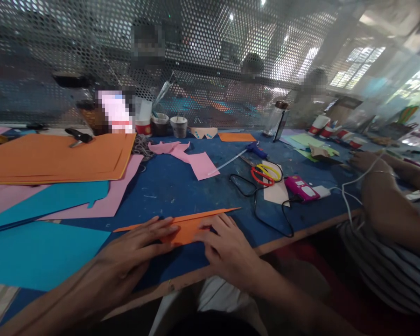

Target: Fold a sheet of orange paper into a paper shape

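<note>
A folded piece of orange paper (187,227) lies on the blue table in front of me, with long, narrow pointed ends to both sides. My left hand (136,247) rests flat on its left part, fingers stretched out over the fold. On its right part, the fingers of my right hand (227,242) are bent, gripping the paper near its lower edge. Part of the paper is hidden beneath both hands. Left of my left hand lies a large blue sheet (45,254).
Orange sheets (56,158) are stacked at the left. Scissors (266,172), a blue glue gun (257,150) with its black cord and a magenta box (301,189) lie to the right. Cups (178,127) and a glass bottle (273,119) stand behind. A co-worker's arm (385,200) is at the right.
</note>
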The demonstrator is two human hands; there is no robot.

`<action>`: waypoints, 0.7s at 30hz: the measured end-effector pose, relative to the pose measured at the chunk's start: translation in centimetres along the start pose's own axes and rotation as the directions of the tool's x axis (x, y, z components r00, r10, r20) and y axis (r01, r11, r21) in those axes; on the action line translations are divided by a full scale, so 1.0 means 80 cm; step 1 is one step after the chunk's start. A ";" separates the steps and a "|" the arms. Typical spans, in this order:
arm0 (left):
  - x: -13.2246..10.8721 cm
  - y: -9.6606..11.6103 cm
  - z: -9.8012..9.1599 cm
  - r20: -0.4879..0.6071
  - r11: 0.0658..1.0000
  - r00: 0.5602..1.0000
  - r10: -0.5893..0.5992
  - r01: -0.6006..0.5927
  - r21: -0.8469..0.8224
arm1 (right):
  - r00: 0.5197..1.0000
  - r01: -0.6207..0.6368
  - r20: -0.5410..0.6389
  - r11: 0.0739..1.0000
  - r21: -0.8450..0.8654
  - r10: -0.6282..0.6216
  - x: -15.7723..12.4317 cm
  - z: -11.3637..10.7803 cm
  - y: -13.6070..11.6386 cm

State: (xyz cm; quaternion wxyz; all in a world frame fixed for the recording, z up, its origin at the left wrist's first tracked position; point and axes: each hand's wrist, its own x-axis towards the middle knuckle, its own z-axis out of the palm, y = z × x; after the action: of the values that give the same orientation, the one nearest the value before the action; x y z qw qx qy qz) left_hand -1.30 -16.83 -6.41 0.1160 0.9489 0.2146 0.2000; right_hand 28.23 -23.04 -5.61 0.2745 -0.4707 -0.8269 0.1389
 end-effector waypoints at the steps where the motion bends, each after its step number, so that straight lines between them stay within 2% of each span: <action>1: 0.000 0.000 0.000 0.000 1.000 1.000 -0.018 0.018 -0.005 | 1.000 0.009 0.027 0.999 -0.047 -0.008 -0.003 0.000 -0.002; 5: 0.001 0.001 0.004 -0.040 0.997 0.997 -0.071 0.071 -0.023 | 0.999 0.022 0.050 0.996 -0.090 -0.017 -0.014 0.001 -0.004; 11: 0.005 -0.007 0.016 -0.156 0.995 0.985 -0.079 0.069 -0.069 | 0.997 0.029 -0.074 0.999 -0.026 -0.031 -0.017 0.009 0.000; 15: 0.016 -0.011 0.019 -0.211 0.996 0.974 -0.085 0.077 -0.047 | 0.992 -0.094 -0.088 0.996 -0.007 0.093 -0.007 0.013 -0.005; 21: 0.025 -0.008 0.014 -0.203 0.987 0.967 -0.152 0.136 -0.088 | 0.977 -0.206 -0.048 0.979 -0.005 0.206 0.001 0.019 -0.010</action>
State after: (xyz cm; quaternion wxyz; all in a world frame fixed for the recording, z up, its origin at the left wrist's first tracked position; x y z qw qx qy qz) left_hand 0.60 -15.55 -6.97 0.1417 0.8996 0.2864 0.2975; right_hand 26.71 -23.33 -6.39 0.2759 -0.5582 -0.7677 0.1514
